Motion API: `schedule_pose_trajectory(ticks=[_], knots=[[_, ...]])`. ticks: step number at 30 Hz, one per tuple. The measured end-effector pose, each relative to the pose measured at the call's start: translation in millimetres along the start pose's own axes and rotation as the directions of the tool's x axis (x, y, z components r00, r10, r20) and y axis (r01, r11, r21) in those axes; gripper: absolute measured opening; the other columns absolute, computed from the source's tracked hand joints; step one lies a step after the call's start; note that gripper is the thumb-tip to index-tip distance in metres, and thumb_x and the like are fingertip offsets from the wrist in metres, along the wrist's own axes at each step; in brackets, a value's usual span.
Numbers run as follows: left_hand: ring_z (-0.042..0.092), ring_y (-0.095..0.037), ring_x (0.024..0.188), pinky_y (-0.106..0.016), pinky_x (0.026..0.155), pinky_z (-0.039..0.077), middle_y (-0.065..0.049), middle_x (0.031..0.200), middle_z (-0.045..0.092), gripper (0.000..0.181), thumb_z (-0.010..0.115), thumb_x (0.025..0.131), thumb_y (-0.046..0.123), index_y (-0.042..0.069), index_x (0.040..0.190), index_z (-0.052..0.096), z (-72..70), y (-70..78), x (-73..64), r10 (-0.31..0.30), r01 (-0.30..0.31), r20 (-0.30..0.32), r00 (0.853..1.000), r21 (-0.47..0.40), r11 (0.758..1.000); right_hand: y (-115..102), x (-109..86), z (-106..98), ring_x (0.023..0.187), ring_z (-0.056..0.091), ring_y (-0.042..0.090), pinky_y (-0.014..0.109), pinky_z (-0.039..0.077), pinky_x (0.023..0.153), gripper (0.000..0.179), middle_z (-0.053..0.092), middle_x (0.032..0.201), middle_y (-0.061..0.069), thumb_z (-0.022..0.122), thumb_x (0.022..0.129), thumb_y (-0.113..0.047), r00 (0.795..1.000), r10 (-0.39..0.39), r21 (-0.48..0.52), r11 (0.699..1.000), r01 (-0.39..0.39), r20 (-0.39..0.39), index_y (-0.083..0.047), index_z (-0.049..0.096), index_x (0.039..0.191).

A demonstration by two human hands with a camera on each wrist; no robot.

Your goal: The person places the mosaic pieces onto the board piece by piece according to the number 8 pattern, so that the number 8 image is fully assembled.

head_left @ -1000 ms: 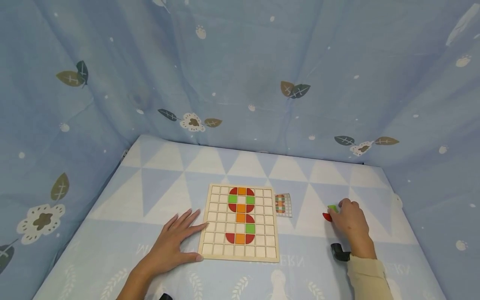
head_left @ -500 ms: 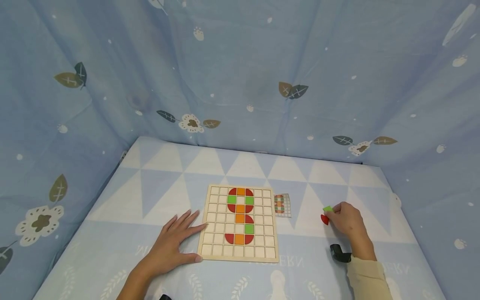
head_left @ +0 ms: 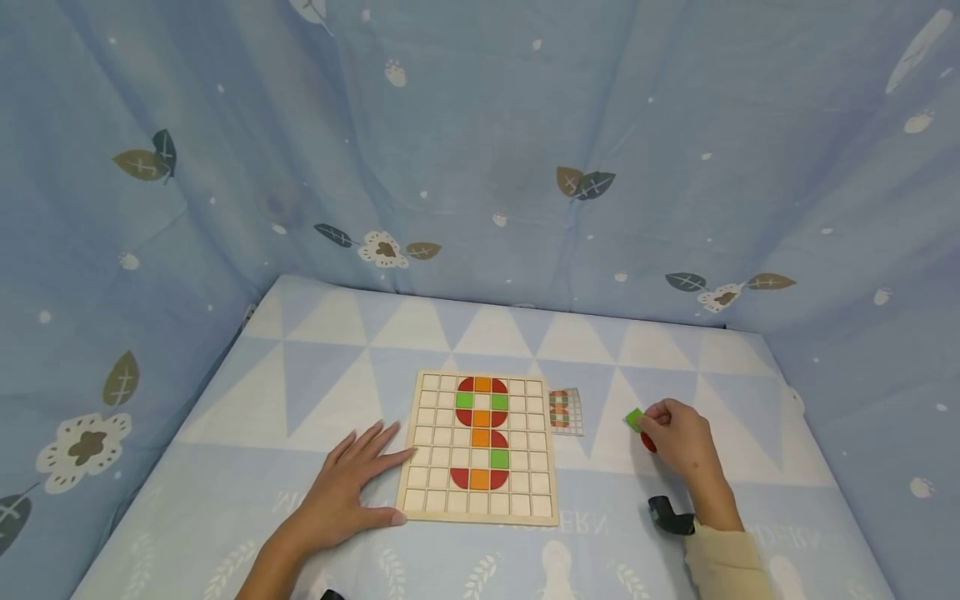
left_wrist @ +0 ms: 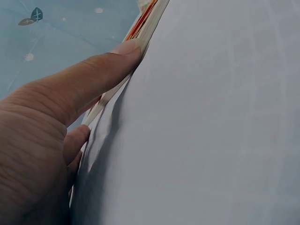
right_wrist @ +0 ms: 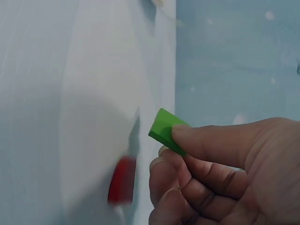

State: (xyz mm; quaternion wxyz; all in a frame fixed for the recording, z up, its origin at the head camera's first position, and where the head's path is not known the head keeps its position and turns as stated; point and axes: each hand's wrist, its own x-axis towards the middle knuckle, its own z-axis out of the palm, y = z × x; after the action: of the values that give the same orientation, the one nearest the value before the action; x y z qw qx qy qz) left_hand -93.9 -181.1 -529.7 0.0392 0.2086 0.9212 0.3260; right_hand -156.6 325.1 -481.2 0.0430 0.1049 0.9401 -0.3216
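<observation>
Between thumb and fingers, my right hand (head_left: 681,433) pinches a green square tile (right_wrist: 165,129), held above the cloth. Just below that hand lies a red quarter-round tile (right_wrist: 123,180), partly covered by the fingers in the head view. On the left, my left hand (head_left: 345,487) lies with spread, straight fingers, its thumb and index fingertip touching the left edge of a wooden grid board (head_left: 442,504). Red, orange and green tiles sit in the board's middle columns, forming a figure whose lower left side has bare cells. The left wrist view shows the thumb (left_wrist: 93,77) against the board's edge.
A small pattern card (head_left: 567,412) lies against the board's right side. A black wrist-camera mount (head_left: 670,517) sits by the right wrist. Blue patterned cloth (head_left: 480,167) hangs behind and at the sides of the cloth-covered table (head_left: 337,317).
My right hand has drawn the green tile a little to the left, lifting it over the red tile. The left hand and the board have stayed in place.
</observation>
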Motion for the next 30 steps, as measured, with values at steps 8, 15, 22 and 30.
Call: schedule_pose_trajectory(ticks=[8,15,22,30], knots=[[0.019,-0.033,0.158,-0.052,0.124,0.004,0.001,0.17,0.031,0.086,0.082,0.075,0.067,0.036,0.151,0.058,0.4,0.3,0.4,-0.022,0.022,0.012,1.0,-0.002,1.0,-49.0,-4.4,24.1,0.08,0.06,0.021,0.035,0.049,0.07,0.011,0.068,0.089,0.007,0.072,0.098,-0.013,0.986,-0.164,0.028,0.986,0.165,-0.012,-0.003,0.068,0.1],[0.021,-0.033,0.158,-0.051,0.124,0.005,0.001,0.17,0.032,0.087,0.082,0.075,0.068,0.036,0.151,0.057,-0.5,-0.1,0.1,-0.01,0.01,0.01,1.0,0.004,1.0,-86.8,-11.8,53.9,0.081,0.061,0.015,0.031,0.052,0.071,0.007,0.066,0.087,-0.002,0.075,0.095,-0.008,0.94,-0.338,0.113,0.937,0.331,0.051,-0.009,0.069,0.097],[0.02,-0.033,0.158,-0.052,0.124,0.006,0.001,0.17,0.032,0.087,0.082,0.074,0.068,0.036,0.151,0.058,-0.3,-0.3,0.4,-0.015,0.014,0.015,1.0,0.004,1.0,-112.9,-21.4,91.3,0.073,0.055,0.01,0.027,0.05,0.067,0.01,0.061,0.08,-0.01,0.076,0.095,-0.007,0.856,-0.49,0.164,0.87,0.466,0.167,-0.013,0.069,0.093],[0.02,-0.032,0.158,-0.054,0.123,0.006,0.001,0.17,0.032,0.088,0.083,0.074,0.067,0.035,0.151,0.058,-0.1,-0.2,0.8,-0.014,0.014,0.017,1.0,0.009,1.0,-138.1,-33.2,117.7,0.07,0.054,0.007,0.026,0.05,0.064,0.005,0.058,0.08,-0.012,0.07,0.101,-0.011,0.768,-0.575,0.2,0.818,0.539,0.284,-0.016,0.069,0.098]])
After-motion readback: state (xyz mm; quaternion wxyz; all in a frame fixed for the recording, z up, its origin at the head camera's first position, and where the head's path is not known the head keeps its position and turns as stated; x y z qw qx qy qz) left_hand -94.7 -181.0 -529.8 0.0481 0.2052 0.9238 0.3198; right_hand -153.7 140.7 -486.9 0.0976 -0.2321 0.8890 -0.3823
